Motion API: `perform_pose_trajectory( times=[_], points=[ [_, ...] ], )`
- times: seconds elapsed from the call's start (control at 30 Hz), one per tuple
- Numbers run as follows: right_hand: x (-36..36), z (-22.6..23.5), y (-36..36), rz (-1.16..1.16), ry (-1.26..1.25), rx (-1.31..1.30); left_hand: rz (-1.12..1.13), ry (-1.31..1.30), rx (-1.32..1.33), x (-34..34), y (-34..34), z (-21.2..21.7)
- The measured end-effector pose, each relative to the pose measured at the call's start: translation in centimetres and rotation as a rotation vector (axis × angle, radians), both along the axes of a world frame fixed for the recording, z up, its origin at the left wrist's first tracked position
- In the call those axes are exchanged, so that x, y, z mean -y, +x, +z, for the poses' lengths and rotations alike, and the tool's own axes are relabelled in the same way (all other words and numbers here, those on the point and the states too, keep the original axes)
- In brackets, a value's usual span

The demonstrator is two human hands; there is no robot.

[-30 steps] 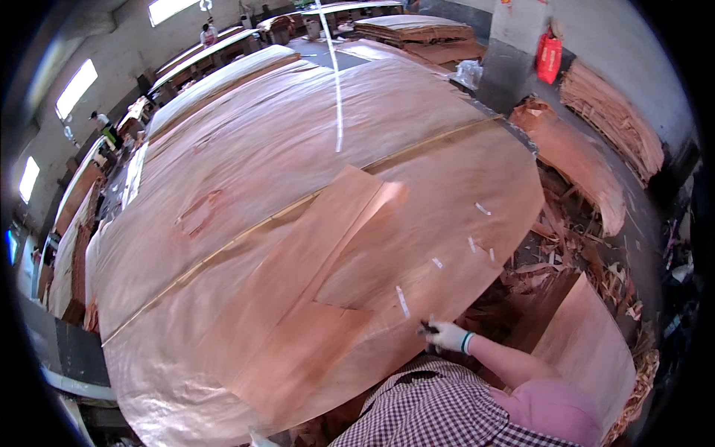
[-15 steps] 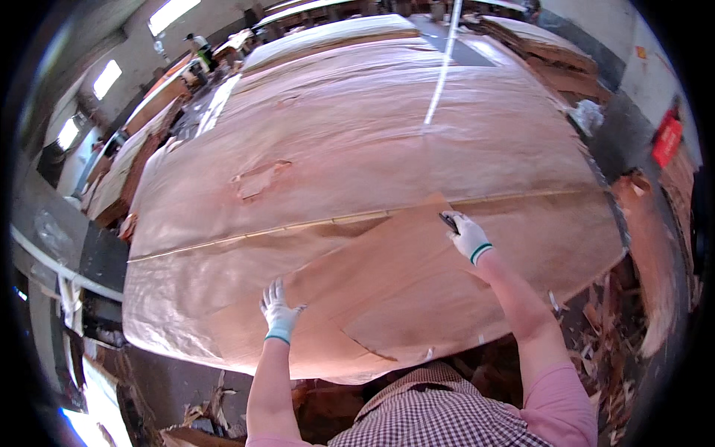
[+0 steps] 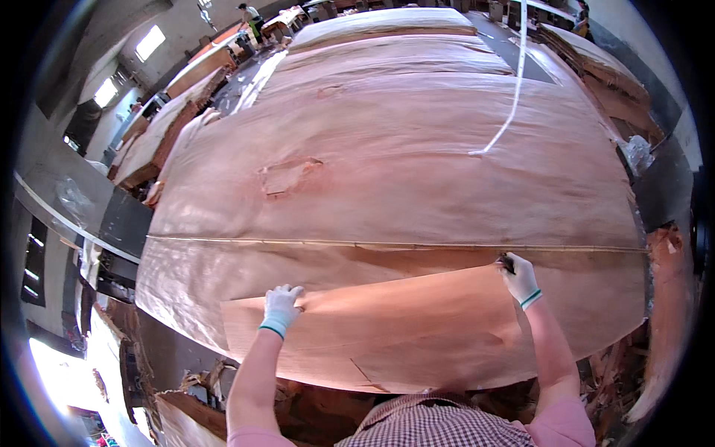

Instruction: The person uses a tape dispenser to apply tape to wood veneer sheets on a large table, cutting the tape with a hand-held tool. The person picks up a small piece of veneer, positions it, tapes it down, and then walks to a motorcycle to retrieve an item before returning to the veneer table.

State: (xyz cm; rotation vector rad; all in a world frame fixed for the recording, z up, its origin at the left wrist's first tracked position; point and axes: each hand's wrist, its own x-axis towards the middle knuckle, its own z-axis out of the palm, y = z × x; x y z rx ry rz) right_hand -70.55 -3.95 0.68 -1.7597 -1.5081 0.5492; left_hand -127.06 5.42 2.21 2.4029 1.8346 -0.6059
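Note:
A loose orange-brown sheet of wood veneer (image 3: 402, 320) lies near me on a broad veneer-covered stack (image 3: 424, 179). My left hand (image 3: 281, 307), in a white glove with a green cuff, is closed on its upper left edge, the fingertips partly hidden. My right hand (image 3: 520, 281), gloved alike, is closed around a small black tool (image 3: 507, 262) at the sheet's upper right corner. The tool's kind is unclear. Between the hands the sheet's far edge looks slightly raised. Just beyond it, a thin pale strip (image 3: 328, 241) runs across the stack.
A torn patch (image 3: 290, 177) marks the stack's surface. A white strap (image 3: 515, 97) hangs down onto its far right. More veneer stacks (image 3: 380, 26) stand behind and at both sides. Veneer scraps (image 3: 607, 387) litter the floor at right. Another person (image 3: 252, 18) stands far back left.
My left hand has gone from resting open on the sheet to gripping its edge. The sheet has turned more level and shifted rightward and nearer; my right hand with the tool now appears farther right.

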Motion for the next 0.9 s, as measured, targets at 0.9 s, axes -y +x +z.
perform_pose_trajectory(
  times=[0.9],
  points=[
    [-2.7,-2.4,-1.6,0.023,-0.069,0.495,1.893,0.308,1.841,20.6,-9.0,-12.0]
  ],
)
